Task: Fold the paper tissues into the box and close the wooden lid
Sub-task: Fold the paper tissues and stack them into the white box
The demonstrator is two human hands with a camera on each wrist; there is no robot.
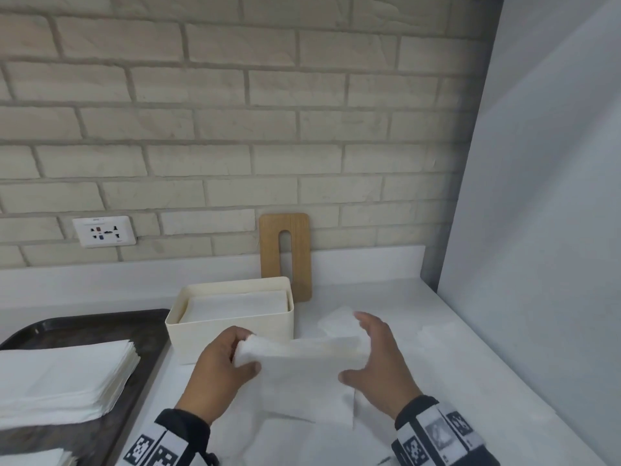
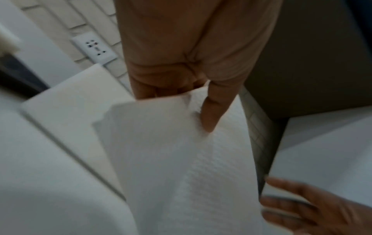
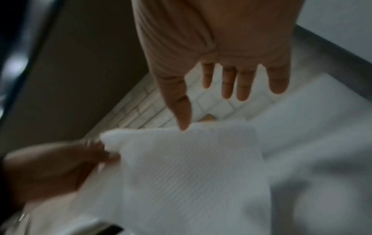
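Note:
A white paper tissue (image 1: 302, 375) hangs just above the white counter in front of the cream box (image 1: 232, 334). My left hand (image 1: 248, 351) pinches its left corner between thumb and curled fingers, as the left wrist view shows for the hand (image 2: 193, 101) and tissue (image 2: 181, 159). My right hand (image 1: 361, 351) is at the tissue's right edge with straight, spread fingers; in the right wrist view only this hand's (image 3: 217, 103) thumb touches the tissue (image 3: 191, 167). The box stands uncovered with folded tissues inside. The wooden lid (image 1: 285, 257), with its slot, leans upright against the brick wall behind the box.
A dark tray (image 1: 148, 334) at the left carries a stack of flat tissues (image 1: 64, 381). More loose tissues (image 1: 336, 321) lie on the counter (image 1: 386, 290) near my right hand. A wall socket (image 1: 104, 231) sits at back left; a plain white wall closes the right side.

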